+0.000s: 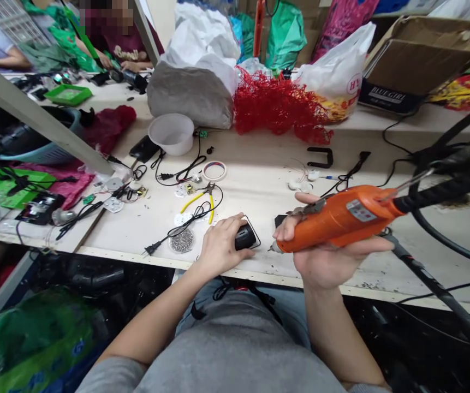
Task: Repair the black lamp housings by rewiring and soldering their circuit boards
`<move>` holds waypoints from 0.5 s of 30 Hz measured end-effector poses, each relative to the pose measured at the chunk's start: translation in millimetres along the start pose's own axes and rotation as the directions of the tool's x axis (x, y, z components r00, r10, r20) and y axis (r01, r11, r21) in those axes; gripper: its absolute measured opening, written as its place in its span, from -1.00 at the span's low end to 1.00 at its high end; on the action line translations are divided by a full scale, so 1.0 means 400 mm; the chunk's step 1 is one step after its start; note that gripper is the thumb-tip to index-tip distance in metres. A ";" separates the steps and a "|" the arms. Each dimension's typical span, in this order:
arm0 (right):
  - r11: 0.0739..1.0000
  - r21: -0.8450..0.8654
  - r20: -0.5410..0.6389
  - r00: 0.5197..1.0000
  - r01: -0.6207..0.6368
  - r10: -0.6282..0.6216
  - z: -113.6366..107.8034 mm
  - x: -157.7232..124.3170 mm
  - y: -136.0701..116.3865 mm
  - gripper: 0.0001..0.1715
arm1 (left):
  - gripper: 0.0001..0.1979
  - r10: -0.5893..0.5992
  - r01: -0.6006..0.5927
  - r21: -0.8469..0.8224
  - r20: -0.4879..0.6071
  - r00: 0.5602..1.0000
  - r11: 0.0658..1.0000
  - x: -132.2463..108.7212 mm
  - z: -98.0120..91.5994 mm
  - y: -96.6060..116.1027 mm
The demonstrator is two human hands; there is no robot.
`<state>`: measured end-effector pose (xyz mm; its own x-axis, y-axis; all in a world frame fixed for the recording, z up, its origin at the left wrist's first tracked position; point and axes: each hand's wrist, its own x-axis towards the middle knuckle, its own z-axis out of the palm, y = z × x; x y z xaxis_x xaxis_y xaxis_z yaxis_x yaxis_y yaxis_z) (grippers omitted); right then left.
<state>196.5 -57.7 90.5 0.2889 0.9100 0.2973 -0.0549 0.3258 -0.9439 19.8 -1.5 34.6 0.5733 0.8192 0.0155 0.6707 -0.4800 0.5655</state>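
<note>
My left hand (222, 245) is closed around a small black device (244, 237) with a thin metal loop at its right end, near the table's front edge. In my right hand (328, 262) lies an orange electric screwdriver (341, 218), its bit pointing left toward the black device but apart from it. A cable leaves its rear end toward the right. Behind its tip a dark block (279, 220) is partly hidden by my fingers. Left of my left hand is a round dish of small screws (181, 240). Yellow-handled pliers (202, 202) lie behind the dish.
A tape roll (214, 171), a white bowl (171, 134) and black power cords lie farther back. A black U-shaped bracket (320, 157) is behind the screwdriver. Red netting (278, 106), bags and a cardboard box (418, 63) line the back. Another person (126, 43) sits across at left.
</note>
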 end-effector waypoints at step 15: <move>0.995 0.086 0.074 0.996 0.042 -0.048 0.093 -0.050 0.069 0.15 | -0.35 0.093 -0.096 0.056 0.054 0.994 0.994 0.010 -0.005 -0.009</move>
<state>153.7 -57.2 63.9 0.2197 0.9097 0.3525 -0.1248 0.3845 -0.9146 18.7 4.2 34.0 0.6577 0.7529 0.0233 0.6378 -0.5731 0.5145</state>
